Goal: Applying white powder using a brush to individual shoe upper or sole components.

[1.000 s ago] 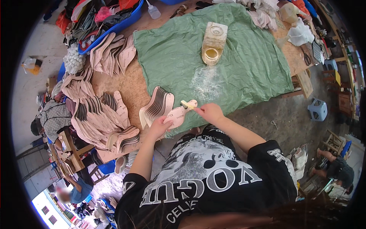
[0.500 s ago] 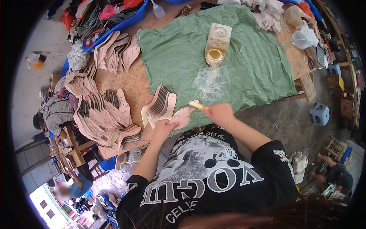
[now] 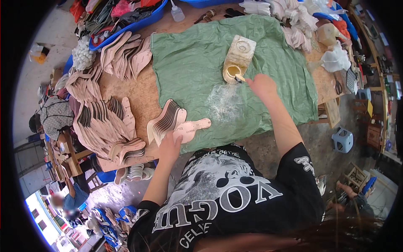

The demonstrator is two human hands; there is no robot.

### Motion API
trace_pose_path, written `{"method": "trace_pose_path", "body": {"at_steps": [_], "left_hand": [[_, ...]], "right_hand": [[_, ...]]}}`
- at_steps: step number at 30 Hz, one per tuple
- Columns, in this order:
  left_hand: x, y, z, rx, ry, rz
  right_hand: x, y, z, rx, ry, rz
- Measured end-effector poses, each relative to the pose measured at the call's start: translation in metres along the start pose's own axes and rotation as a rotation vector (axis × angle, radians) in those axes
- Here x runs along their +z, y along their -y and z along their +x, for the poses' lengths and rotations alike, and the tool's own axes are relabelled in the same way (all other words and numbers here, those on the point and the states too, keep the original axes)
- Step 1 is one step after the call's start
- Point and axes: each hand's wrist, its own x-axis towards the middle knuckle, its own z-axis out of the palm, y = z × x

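Observation:
My left hand (image 3: 169, 148) grips the wide end of a pink shoe insole (image 3: 194, 127), whose narrow end points right over the green sheet (image 3: 281, 63). Close beside it, a fanned stack of similar insoles (image 3: 166, 119) lies along the sheet's left edge. My right hand (image 3: 263, 87) is closed around a small brush (image 3: 240, 78). The brush's dark tip is at the rim of the open mouth of a cut-open, whitish plastic container (image 3: 241, 49), which holds a yellowish substance. A whitish smear (image 3: 225, 103) marks the sheet just nearer than the container.
More insole piles (image 3: 105, 126) cover the left of the wooden table (image 3: 142, 93). A blue basin (image 3: 136, 26) full of odds and ends and a squeeze bottle (image 3: 177, 14) stand at the far left. White bundles and scissors (image 3: 338, 86) lie right; a blue stool (image 3: 342, 140) stands on the floor.
My right hand has carried the brush away from the insole, up and right to the container's mouth. My left hand still holds the insole, which now lies more level.

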Motion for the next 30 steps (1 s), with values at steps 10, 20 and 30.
{"method": "trace_pose_path", "body": {"at_steps": [10,20,30], "left_hand": [[0.008,-0.017,-0.011,-0.128,-0.019,0.32],[-0.01,-0.018,-0.005,-0.094,0.145,0.103],[-0.015,-0.001,0.013,-0.413,0.571,-0.894]], "right_hand": [[0.008,0.019,0.054,-0.037,0.065,-0.089],[0.003,0.014,0.024,-0.038,0.039,-0.065],[0.082,0.038,-0.076,-0.183,0.023,0.321]]}}
